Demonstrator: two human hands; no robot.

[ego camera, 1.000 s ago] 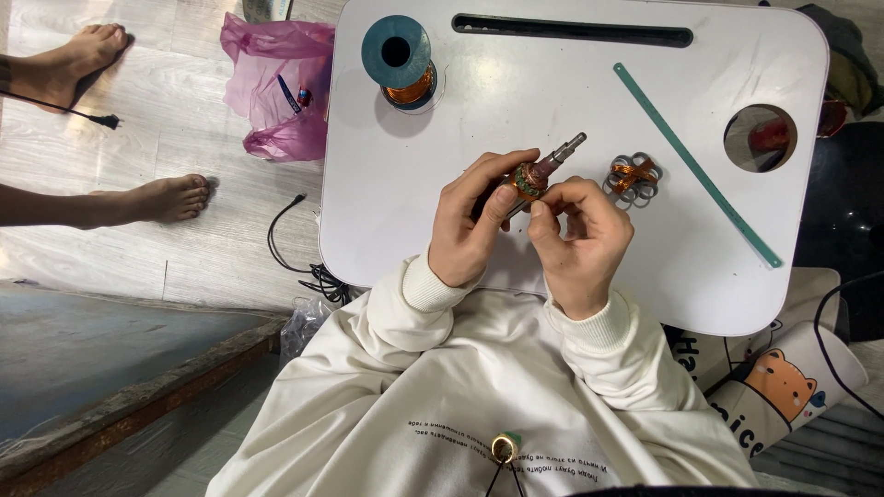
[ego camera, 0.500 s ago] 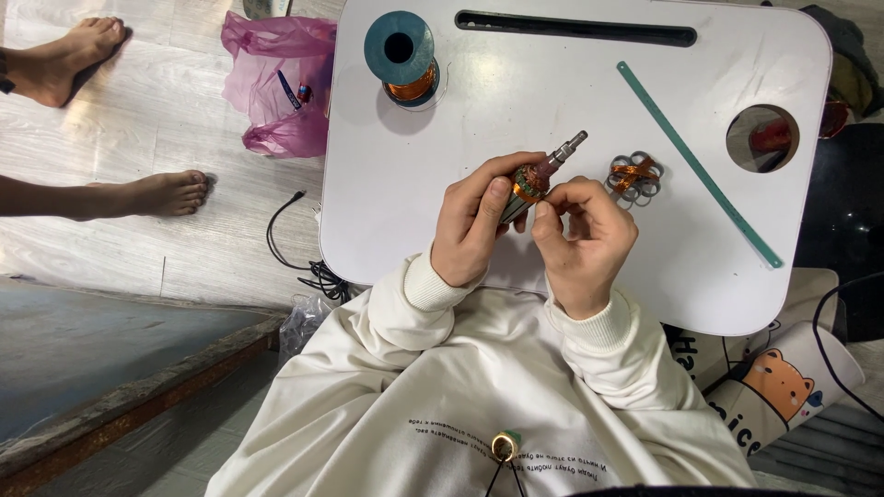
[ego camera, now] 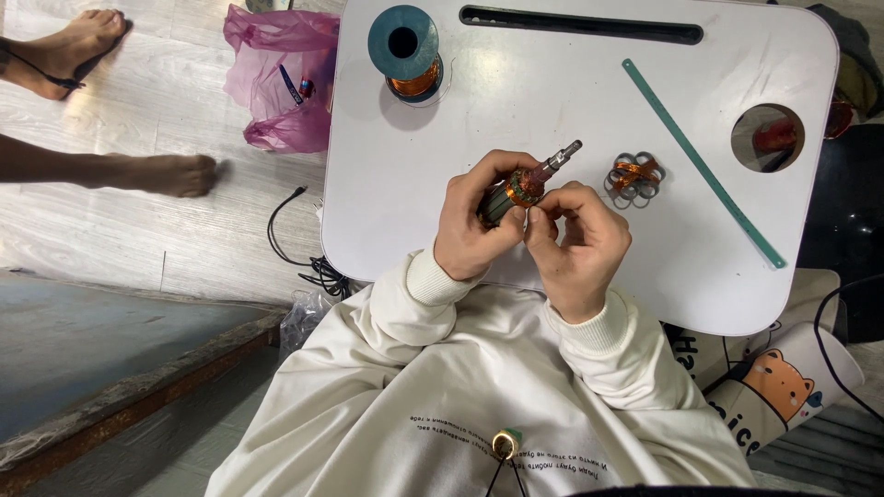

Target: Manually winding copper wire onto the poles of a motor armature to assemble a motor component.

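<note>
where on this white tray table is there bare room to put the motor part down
Bare patches on the white table: the left side, below the wire spool and left of the left hand; and the middle, between the top slot and the hands. It is crowded by the right hand, copper coils and green strip.

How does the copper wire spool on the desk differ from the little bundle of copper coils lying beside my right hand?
The spool stands upright with a teal flange on top; the coil bundle lies flat with no flange showing. The spool is clearly larger than the coil bundle. The spool's wire is wound round one core, while the coil bundle forms several small loops. Both show orange copper wire and rest untouched on the white lap desk.
</note>
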